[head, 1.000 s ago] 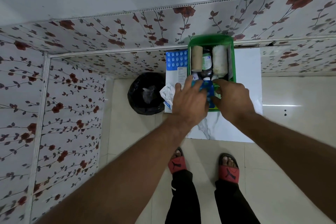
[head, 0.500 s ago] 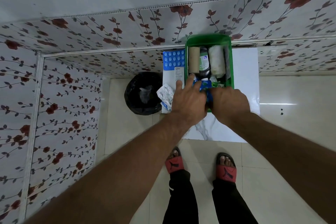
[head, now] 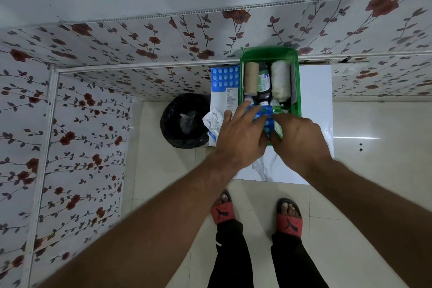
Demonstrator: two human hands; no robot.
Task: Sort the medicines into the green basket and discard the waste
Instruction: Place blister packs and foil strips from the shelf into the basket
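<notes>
The green basket [head: 268, 54] stands on a white table [head: 315, 91] against the flowered wall. It holds a brown bandage roll [head: 251, 78], a dark bottle [head: 264, 82] and a white gauze roll [head: 280, 84]. At the basket's near end my left hand [head: 240, 138] and my right hand [head: 299, 140] both grip a blue blister pack [head: 265, 119], which lies partly under my fingers. A blue-and-white medicine box [head: 225, 86] lies left of the basket. Beside my left hand sits a crumpled white wrapper [head: 212, 121].
A bin lined with a black bag [head: 184, 121] stands on the floor left of the table, with a scrap inside. Flowered panels close off the left side and the back. My feet in red sandals [head: 222, 213] stand on pale tiles before the table.
Both hands have stayed on the blue blister pack at the basket's near end, with the fingers shifting slightly. The view has drifted a little.
</notes>
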